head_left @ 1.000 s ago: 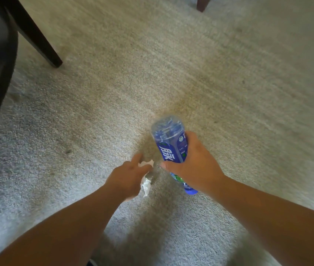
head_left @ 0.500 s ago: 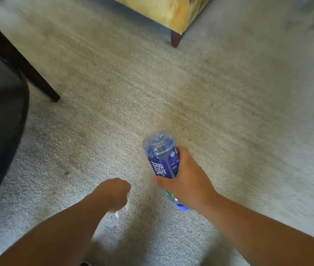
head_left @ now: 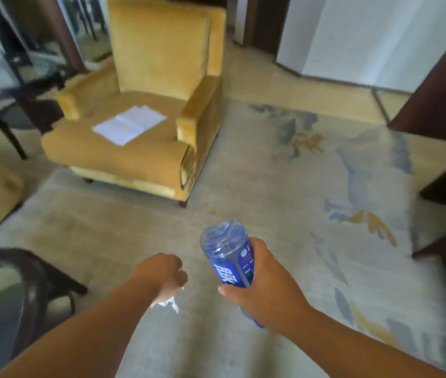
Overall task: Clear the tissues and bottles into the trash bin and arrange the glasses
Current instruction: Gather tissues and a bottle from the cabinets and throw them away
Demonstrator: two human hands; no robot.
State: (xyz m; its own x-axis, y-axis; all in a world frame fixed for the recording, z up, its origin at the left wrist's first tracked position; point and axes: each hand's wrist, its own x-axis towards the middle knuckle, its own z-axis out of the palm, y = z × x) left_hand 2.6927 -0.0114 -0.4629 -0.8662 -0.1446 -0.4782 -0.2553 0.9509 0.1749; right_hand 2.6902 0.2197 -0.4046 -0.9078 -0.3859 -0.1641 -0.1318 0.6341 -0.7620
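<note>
View lifts off the carpet (head_left: pixel 134 227) vs a sec ago: yellow armchair (head_left: pixel 148 77) w/ white papers (head_left: pixel 129 124) now in sight, no trash bin yet, so prob. still carrying. R hand (head_left: pixel 265 282) wraps the blue bottle (head_left: pixel 228 257), base up; L hand (head_left: pixel 162 276) clenches the crumpled tissue (head_left: pixel 168 304); both forearms out front, low

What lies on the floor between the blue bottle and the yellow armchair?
Only bare rug, as the head view shows; nothing lies between the blue bottle in the right hand and the yellow armchair.
</note>
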